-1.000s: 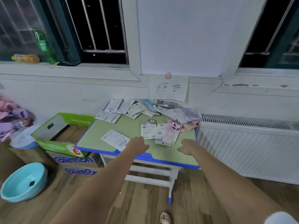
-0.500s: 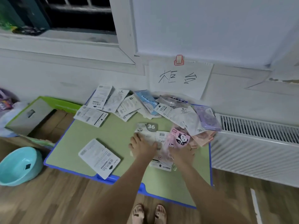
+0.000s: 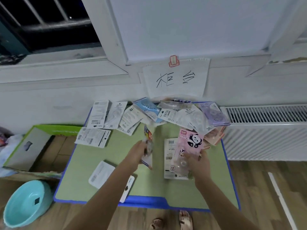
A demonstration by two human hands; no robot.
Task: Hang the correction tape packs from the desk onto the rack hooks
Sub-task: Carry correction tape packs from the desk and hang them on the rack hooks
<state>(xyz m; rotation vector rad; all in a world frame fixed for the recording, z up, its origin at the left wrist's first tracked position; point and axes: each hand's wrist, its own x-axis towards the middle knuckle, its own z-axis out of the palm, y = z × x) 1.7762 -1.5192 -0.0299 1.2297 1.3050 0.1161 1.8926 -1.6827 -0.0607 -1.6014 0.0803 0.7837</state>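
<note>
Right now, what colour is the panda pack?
Pink, with a black-and-white panda; the head view shows it.

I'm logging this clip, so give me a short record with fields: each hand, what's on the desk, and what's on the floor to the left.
left hand: grips a pack marked 36, lifted and tilted on edge
right hand: grips the pink panda pack
desk: green top, blue edge; more packs fanned along its far side
rack hooks: not in view
floor, left: teal basin, open green box
</note>
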